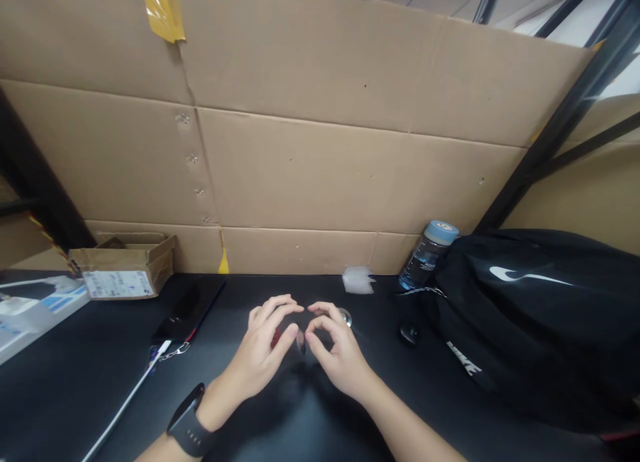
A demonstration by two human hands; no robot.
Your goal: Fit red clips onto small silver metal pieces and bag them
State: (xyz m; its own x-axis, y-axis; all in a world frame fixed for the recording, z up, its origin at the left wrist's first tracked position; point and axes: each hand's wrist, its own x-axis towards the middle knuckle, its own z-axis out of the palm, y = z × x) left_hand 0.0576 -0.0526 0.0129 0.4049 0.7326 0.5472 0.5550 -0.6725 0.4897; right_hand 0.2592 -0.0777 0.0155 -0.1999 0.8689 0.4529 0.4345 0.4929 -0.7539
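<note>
My left hand (pixel 265 345), with a dark watch (pixel 190 419) on its wrist, is curled above the black tabletop. A small red thing (pixel 275 337) shows between its thumb and fingers, mostly hidden. A thin, dark, shiny piece (pixel 301 343) stands almost edge-on between my two thumbs. My right hand (pixel 337 349) is bent into a pinch, with its thumb and forefinger at that piece's edge. Whether the red thing and the dark piece are joined, I cannot tell. Just behind my right fingers lies a round silvery thing (pixel 345 317), partly covered.
On the right are a black backpack (pixel 545 315), a blue-capped bottle (pixel 427 255) and a black mouse (pixel 409 332). A whitish packet (pixel 358 280) lies by the cardboard wall (pixel 320 175). Leftward are a phone (pixel 187 312), a white cable (pixel 125 405), an open carton (pixel 125 269) and a power strip (pixel 40 315).
</note>
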